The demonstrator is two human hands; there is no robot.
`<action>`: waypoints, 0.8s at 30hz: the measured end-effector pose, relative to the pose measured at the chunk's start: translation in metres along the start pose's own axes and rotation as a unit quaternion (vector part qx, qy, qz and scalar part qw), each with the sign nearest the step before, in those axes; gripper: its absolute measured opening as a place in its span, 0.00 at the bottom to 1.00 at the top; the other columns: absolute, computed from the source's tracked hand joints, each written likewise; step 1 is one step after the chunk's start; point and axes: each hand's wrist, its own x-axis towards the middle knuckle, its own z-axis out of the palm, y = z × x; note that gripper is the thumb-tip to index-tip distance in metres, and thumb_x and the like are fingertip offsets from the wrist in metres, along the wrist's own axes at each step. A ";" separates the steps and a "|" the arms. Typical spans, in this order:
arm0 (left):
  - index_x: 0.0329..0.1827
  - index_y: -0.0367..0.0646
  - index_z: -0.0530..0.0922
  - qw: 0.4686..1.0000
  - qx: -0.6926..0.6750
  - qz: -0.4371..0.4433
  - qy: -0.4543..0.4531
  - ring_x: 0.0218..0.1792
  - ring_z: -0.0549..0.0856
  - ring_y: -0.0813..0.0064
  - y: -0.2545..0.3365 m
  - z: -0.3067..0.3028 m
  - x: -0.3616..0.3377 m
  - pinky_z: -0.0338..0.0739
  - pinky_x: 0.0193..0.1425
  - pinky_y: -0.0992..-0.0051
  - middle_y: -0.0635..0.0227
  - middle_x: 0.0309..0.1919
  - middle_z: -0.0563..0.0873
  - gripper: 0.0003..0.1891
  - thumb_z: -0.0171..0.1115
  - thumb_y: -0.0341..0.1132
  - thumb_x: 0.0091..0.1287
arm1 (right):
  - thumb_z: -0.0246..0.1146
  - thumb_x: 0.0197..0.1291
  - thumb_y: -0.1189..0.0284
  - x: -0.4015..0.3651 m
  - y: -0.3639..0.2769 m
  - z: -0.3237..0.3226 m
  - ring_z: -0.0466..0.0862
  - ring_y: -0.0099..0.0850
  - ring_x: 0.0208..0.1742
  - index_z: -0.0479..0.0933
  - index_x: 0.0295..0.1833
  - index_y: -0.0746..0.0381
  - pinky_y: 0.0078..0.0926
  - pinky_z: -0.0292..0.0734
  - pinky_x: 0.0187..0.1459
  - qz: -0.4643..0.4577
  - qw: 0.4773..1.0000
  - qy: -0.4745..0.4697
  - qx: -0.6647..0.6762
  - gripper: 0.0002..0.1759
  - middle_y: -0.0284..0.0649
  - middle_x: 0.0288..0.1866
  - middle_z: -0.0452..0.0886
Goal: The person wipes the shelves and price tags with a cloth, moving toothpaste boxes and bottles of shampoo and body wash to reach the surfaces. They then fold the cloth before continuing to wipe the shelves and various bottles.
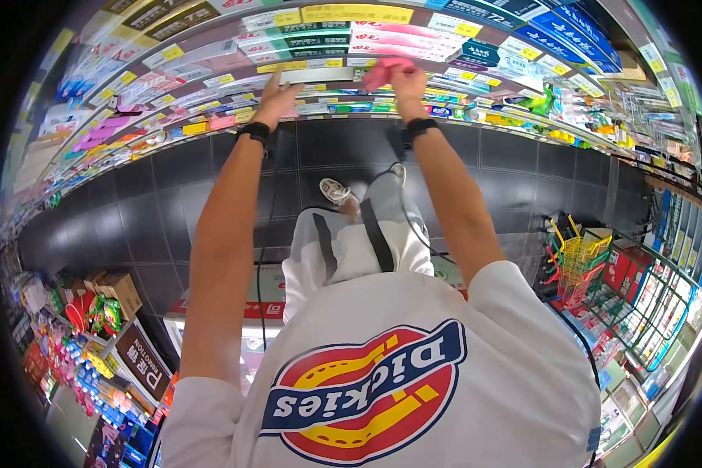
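Observation:
My left hand point(279, 101) is at the left end of a long, flat white box point(320, 76), its thumb and fingers closed about that end. The box lies level, just in front of the shelf edge. In my right hand point(408, 84) is a bunched pink cloth point(384, 72), close to the box's right end. Stacked green-and-white boxes point(316, 39) and pink-and-white boxes point(402, 40) stand on the shelf above. Yellow price tags point(320, 63) run along the shelf edge. Both wrists wear black bands.
Lower shelves hold colourful packages point(444, 111). Dark floor tiles point(320, 144) lie under my feet. Yellow and red shopping baskets point(577, 261) stand behind on the right. A promotion display point(136, 355) with small goods is behind on the left. A thin cable hangs beside me.

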 end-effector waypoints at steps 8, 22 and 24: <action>0.90 0.30 0.64 0.993 -0.027 0.059 0.103 0.85 0.76 0.54 -0.016 -0.048 0.016 0.75 0.82 0.65 0.43 0.83 0.77 0.42 0.72 0.32 0.76 | 0.76 0.64 0.60 0.049 0.029 -0.031 0.97 0.45 0.42 0.92 0.44 0.68 0.45 0.91 0.48 0.063 0.986 0.113 -0.103 0.19 0.54 0.42 0.96; 0.75 0.36 0.85 0.979 0.084 0.133 0.133 0.68 0.90 0.69 -0.033 -0.125 0.019 0.82 0.73 0.70 0.56 0.68 0.92 0.21 0.68 0.28 0.81 | 0.72 0.67 0.79 -0.025 -0.021 0.033 0.94 0.31 0.39 0.93 0.41 0.63 0.35 0.90 0.42 0.060 0.957 -0.121 0.257 0.05 0.43 0.39 0.96; 0.75 0.39 0.86 0.980 0.056 0.107 0.160 0.68 0.89 0.69 -0.054 -0.136 0.016 0.80 0.73 0.70 0.58 0.68 0.92 0.22 0.69 0.29 0.80 | 0.70 0.70 0.79 -0.017 -0.017 0.021 0.95 0.34 0.39 0.92 0.43 0.65 0.37 0.91 0.42 0.084 0.985 -0.041 0.143 0.05 0.44 0.37 0.95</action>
